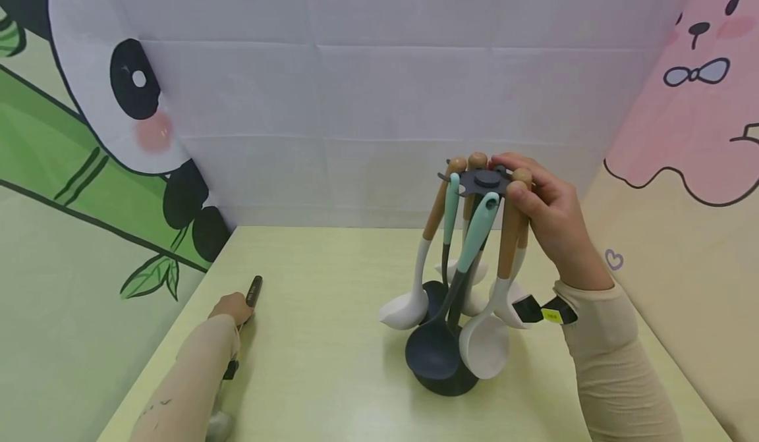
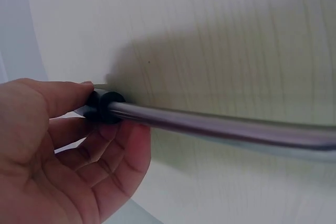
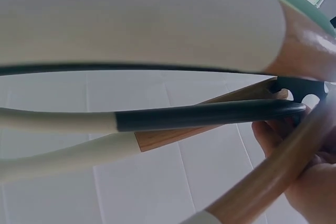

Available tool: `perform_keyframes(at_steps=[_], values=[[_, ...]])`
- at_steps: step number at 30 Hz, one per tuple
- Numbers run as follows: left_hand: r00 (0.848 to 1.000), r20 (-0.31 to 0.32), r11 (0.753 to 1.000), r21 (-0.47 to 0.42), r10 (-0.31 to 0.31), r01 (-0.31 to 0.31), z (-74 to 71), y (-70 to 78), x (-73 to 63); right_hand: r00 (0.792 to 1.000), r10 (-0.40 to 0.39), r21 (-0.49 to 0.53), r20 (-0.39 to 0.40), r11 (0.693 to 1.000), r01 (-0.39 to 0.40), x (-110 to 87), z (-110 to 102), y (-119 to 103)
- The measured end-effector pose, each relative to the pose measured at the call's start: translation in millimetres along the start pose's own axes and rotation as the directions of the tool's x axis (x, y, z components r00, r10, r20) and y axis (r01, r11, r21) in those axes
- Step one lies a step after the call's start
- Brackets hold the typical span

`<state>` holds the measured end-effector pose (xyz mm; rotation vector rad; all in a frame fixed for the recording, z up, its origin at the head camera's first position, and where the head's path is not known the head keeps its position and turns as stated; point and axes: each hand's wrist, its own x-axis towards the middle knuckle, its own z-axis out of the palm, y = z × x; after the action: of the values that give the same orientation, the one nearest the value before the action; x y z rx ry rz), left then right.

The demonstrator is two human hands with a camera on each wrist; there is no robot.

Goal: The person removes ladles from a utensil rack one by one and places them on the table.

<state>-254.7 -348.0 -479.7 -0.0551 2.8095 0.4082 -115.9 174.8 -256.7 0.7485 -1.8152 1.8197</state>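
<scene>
My left hand (image 1: 232,309) is low over the left of the table in the head view. It grips the black handle (image 1: 254,290) of a kitchen utensil. Thumb and curled fingers surround the handle's end in the left wrist view, where a metal shaft (image 2: 220,124) runs out rightward. A rounded greyish end (image 1: 220,426) shows beside the forearm. On the right, my right hand (image 1: 554,215) reaches to the top of a utensil rack (image 1: 446,385). Its thumb and fingers pinch the wooden handle of a white ladle (image 1: 485,346) by the dark hub (image 1: 487,178).
Around the rack hang a dark ladle (image 1: 433,350) with a mint handle, a white utensil (image 1: 404,310) on the left and several others close together. A white cloth wall (image 1: 379,99) stands behind the table (image 1: 320,336), with printed side panels left and right.
</scene>
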Motion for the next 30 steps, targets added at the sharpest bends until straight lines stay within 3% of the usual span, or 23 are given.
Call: perform_keyframes(at_steps=[17, 26, 30], values=[[1.000, -0.028, 1.000, 0.011, 0.010, -0.009, 2.9, -1.4, -0.2, 0.998, 0.015, 0.026, 0.055, 1.000, -0.017, 1.9, -4.3, 0.3], [1.000, -0.023, 1.000, -0.001, -0.013, 0.013, 5.4, -2.1, 1.7, 0.981, -0.082, 0.161, 0.173, 0.986, 0.054, 2.5, -15.2, 14.3], [0.999, -0.028, 1.000, 0.008, -0.016, 0.016, 6.8, -1.9, 2.3, 0.981, -0.097, 0.193, 0.170, 0.979, 0.063, 2.5, -17.3, 17.3]])
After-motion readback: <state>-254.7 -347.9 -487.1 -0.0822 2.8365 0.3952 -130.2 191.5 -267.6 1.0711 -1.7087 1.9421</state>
